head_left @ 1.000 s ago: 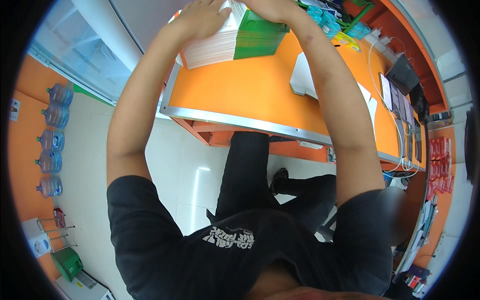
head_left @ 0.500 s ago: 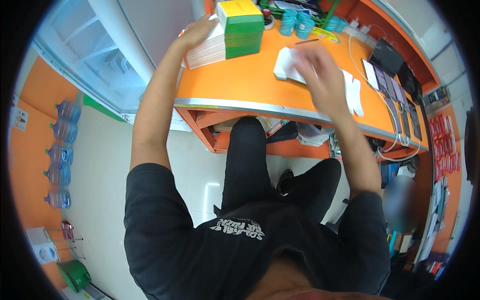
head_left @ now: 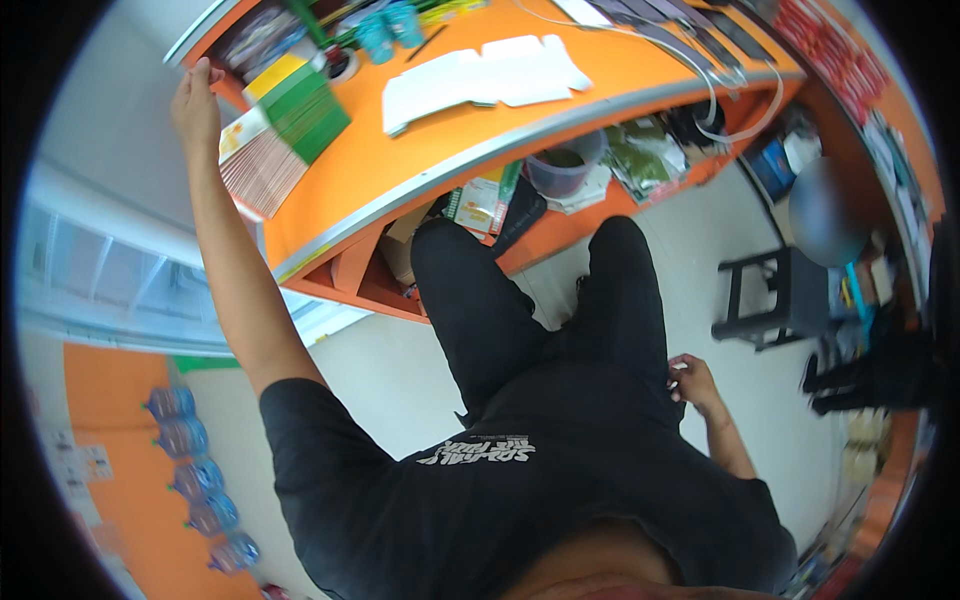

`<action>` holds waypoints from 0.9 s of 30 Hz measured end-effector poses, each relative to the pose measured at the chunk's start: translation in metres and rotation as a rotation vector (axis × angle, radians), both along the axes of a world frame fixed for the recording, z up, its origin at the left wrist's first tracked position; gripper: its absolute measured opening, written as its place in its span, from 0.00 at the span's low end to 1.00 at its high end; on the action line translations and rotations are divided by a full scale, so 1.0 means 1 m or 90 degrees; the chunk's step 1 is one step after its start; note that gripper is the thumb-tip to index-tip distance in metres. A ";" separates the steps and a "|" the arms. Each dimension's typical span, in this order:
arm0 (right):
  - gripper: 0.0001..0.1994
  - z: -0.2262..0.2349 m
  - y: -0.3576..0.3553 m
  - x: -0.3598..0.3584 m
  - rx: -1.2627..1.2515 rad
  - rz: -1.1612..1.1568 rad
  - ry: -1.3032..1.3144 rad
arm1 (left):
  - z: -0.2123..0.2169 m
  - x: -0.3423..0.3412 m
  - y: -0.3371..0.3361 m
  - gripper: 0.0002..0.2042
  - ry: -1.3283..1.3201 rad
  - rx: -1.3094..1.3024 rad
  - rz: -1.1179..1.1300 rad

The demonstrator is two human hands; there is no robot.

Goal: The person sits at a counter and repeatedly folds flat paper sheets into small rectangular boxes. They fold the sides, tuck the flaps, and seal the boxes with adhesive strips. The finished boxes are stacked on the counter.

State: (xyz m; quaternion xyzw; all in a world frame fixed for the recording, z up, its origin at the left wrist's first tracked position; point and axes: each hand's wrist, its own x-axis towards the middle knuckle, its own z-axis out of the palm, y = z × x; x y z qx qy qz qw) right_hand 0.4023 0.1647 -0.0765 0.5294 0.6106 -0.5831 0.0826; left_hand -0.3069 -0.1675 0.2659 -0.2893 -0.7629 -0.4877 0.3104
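My left hand (head_left: 197, 110) is raised at the far left, just beyond the stack. Its fingers point away and are blurred, so I cannot make out their grip. Beside it, a leaning stack of thin green-and-yellow booklets or boxes (head_left: 310, 120) stands on the orange table, its nearer-left part showing white and reddish edges (head_left: 262, 165). Down by my right thigh hangs my right hand (head_left: 692, 382), away from the table, fingers loosely bent and apart with nothing visible in them. White flat cut card pieces (head_left: 480, 82) lie on the table, touched by neither hand.
The orange table (head_left: 335, 225) has a metal front edge. At its back stand teal tubs (head_left: 385, 32) and a tape roll (head_left: 341, 65); phones (head_left: 705, 45) and a white cable lie right. Below are a plastic bucket (head_left: 565, 175) and papers. A black stool (head_left: 775, 295) stands right.
My right hand has left the white card and dropped beside my thigh. My left hand has come off the stack to its far left side. The view has turned, and the table appears tilted.
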 end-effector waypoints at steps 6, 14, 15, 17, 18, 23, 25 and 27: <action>0.10 -0.028 -0.020 0.032 0.515 0.287 0.048 | -0.112 0.285 0.179 0.07 -0.213 -0.210 -0.659; 0.08 -0.012 -0.026 0.012 0.897 0.329 0.291 | -0.332 0.392 0.262 0.36 0.018 -0.545 -0.862; 0.10 -0.017 -0.024 0.017 0.935 0.346 0.306 | -0.339 0.398 0.267 0.37 0.033 -0.548 -0.881; 0.11 -0.022 -0.022 0.013 0.981 0.361 0.353 | -0.349 0.407 0.270 0.38 0.057 -0.557 -0.905; 0.12 -0.025 -0.021 0.012 1.003 0.370 0.378 | -0.354 0.411 0.271 0.39 0.068 -0.561 -0.915; 0.13 -0.031 -0.015 0.031 1.021 0.401 0.353 | -0.354 0.417 0.280 0.41 0.098 -0.601 -0.910; 0.15 -0.037 -0.004 0.048 1.025 0.408 0.329 | -0.354 0.412 0.280 0.42 0.122 -0.586 -0.908; 0.18 -0.051 0.012 0.070 1.038 0.413 0.315 | -0.354 0.415 0.277 0.42 0.103 -0.606 -0.909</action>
